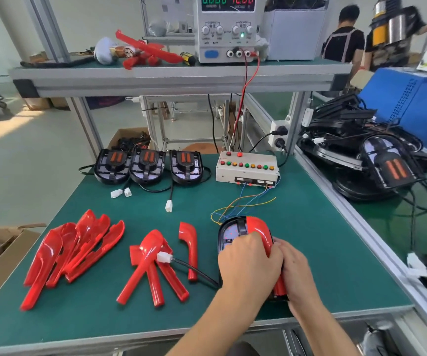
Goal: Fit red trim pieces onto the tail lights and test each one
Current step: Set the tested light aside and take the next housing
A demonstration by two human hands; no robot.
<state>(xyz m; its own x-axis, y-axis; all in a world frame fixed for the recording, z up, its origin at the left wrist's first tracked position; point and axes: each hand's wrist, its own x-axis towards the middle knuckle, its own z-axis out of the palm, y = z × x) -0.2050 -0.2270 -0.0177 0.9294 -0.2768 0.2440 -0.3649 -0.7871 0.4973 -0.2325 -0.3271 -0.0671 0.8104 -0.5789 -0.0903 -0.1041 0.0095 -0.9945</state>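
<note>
**A:** What is laid out, biggest first?

**B:** The green-matted desk (310, 227) with aluminium edging carries everything. Above its far edge runs a grey shelf (156, 73) holding a white bench power supply (226, 29) with lit green and red digits; red and black leads drop from it toward a beige switch box (247, 167) with coloured buttons, which sits near the far right corner.

**A:** And the lamps?

**B:** Three black tail light housings with orange strips (148, 165) stand in a row along the far edge, their white plugs lying on the mat in front. Toward the near left corner lies a heap of glossy red plastic trim pieces (68, 250), and a smaller heap of narrower red trims (153, 263) sits near the middle of the near edge (one lone piece just right of it).

**A:** Where is the piece in work?

**B:** Near the right part of the near edge: a black rounded tail light (229, 231) lies flat with a curved red trim piece (260, 229) along its right side. Its cable and white connector (165, 257) trail left across the smaller heap.

**A:** The hands?

**B:** The left hand (248, 260) lies over the lamp with fingers curled onto the trim; the right hand (297, 268) grips the trim's lower stretch from the right. Both are closed on it.
</note>
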